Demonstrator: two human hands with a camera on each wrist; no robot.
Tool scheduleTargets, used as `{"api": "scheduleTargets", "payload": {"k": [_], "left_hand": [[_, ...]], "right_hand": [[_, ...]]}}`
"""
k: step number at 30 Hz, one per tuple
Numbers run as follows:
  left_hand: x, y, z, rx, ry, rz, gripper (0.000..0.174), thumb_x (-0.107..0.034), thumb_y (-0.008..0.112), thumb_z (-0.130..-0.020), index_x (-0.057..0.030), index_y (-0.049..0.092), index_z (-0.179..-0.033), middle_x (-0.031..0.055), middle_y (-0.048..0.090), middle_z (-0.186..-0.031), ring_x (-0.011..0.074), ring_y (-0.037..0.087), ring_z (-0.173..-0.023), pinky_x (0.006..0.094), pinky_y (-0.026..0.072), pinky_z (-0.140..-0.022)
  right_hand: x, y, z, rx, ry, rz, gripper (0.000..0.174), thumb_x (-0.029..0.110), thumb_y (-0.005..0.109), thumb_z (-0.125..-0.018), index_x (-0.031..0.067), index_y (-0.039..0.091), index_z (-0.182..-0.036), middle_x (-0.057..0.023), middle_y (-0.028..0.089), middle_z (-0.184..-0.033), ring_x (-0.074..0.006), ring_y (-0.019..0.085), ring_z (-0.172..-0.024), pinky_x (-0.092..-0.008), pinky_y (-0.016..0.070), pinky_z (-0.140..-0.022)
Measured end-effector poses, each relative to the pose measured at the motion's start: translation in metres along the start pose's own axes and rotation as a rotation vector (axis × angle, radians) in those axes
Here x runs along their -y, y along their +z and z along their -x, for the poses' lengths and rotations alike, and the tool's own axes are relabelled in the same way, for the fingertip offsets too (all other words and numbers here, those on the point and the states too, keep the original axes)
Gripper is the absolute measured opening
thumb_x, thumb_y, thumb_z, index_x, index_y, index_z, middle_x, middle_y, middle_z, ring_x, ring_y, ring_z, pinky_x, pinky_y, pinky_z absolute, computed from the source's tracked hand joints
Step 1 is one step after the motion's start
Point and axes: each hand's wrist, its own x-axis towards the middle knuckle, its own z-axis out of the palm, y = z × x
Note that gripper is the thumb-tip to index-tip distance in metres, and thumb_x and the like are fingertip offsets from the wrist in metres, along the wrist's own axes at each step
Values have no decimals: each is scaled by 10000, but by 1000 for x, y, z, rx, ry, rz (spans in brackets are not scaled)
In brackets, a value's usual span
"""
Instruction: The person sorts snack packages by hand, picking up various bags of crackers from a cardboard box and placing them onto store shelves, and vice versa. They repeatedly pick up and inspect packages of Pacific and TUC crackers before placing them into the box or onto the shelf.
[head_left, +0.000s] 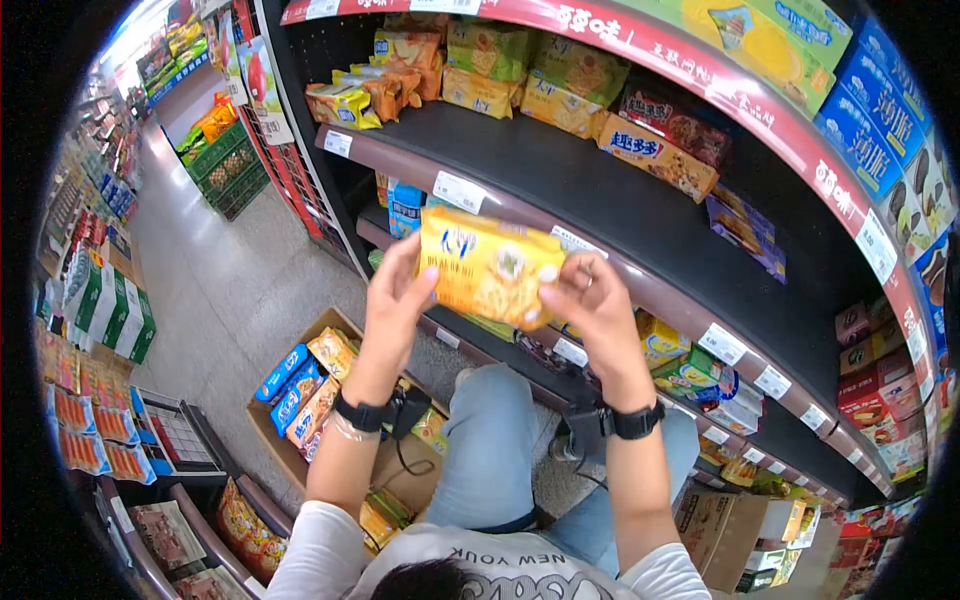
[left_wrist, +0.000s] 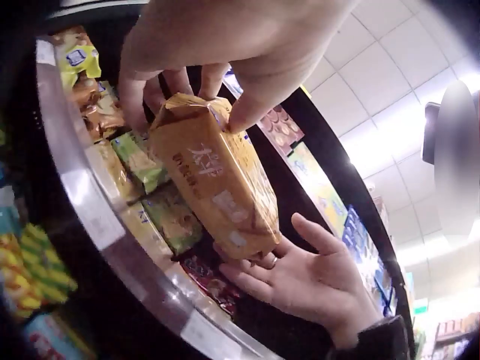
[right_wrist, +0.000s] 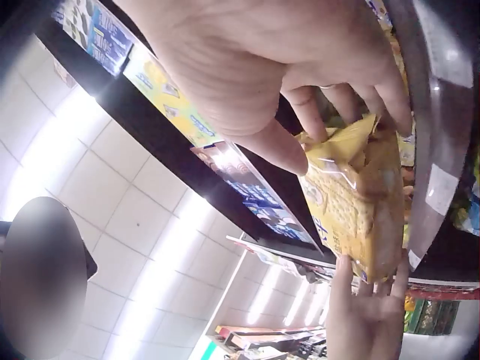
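Note:
A yellow biscuit pack [head_left: 490, 268] is held up in front of the shelf, with biscuits printed on its face. My left hand [head_left: 395, 292] grips its left end, thumb on the front and fingers behind. At the other end, my right hand [head_left: 600, 308] has its thumb at the pack's edge and its fingers behind it. The left wrist view shows the pack's [left_wrist: 214, 176] long side, with the right hand's [left_wrist: 304, 281] fingers under its far end. In the right wrist view, a crimped end of the pack [right_wrist: 356, 195] lies by the right thumb.
Biscuit packs [head_left: 485, 65] line the back of the black shelf [head_left: 480, 145], and a purple pack [head_left: 745, 235] lies farther right. Lower shelves hold more snacks. An open cardboard box [head_left: 270, 425] of colourful packs sits on the floor at left; another carton [head_left: 710, 525] stands at right.

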Motion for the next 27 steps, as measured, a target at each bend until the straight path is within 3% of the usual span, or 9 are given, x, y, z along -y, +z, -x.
{"api": "scheduleTargets", "payload": {"k": [5,10,15,18,20,24,25,27], "left_hand": [[30,0,71,-34,-365,208,444,-90,566,-880,-28,397,-1285,115,521,-1237,169,549,-1069,298,506,-802],[45,7,105,-30,-444,105,440,-67,569,-875,-12,405,-1279,130,536,-1215,175,555,-1059,281,496,-815],[46,19,111,-36,-423,78,421,-57,565,-876,2,417,-1265,136,537,-1213,183,540,-1079,287,473,-861],[51,20,113,13,-405,24,524,-50,583,-859,-22,353,-1330,145,497,-1256,198,525,-1102,313,458,-891],[50,26,114,46,-326,61,710,-70,662,-801,-52,264,-1389,167,420,-1331,203,513,-1118,321,446,-909],[46,21,109,312,-215,162,1121,-125,829,-623,-111,83,-1459,199,232,-1456,230,476,-1171,335,420,-945],[47,18,108,385,-212,172,1207,-142,884,-516,-96,129,-1456,204,166,-1483,246,420,-1229,350,366,-997],[43,14,105,560,-181,-61,1146,-128,884,-507,-73,211,-1434,193,193,-1475,250,382,-1260,357,323,-1028]], "right_hand": [[-31,-22,73,-122,242,-190,268,11,655,-812,50,456,-988,-62,577,-995,-118,563,-921,-249,451,-814],[-53,-39,117,-166,408,-297,265,16,646,-821,55,458,-1004,-72,574,-1016,-132,560,-945,-256,446,-834],[-48,-46,124,-146,378,-304,272,8,646,-820,60,438,-987,-81,579,-1020,-135,562,-965,-256,443,-837],[-47,-53,129,-154,376,-315,276,7,646,-820,62,432,-986,-88,584,-1031,-135,562,-969,-254,443,-837],[-49,-59,134,-161,377,-328,283,11,646,-820,61,435,-1001,-92,587,-1039,-135,561,-970,-252,442,-836],[-41,-64,142,-163,419,-326,433,74,624,-852,56,403,-1225,-93,578,-1072,-136,565,-951,-244,456,-794],[-35,-63,142,-157,435,-317,487,93,618,-860,62,376,-1282,-90,574,-1086,-137,567,-944,-239,464,-773],[-37,-64,143,-144,428,-262,553,124,607,-873,70,342,-1354,-81,564,-1112,-134,572,-932,-230,479,-732]]}}
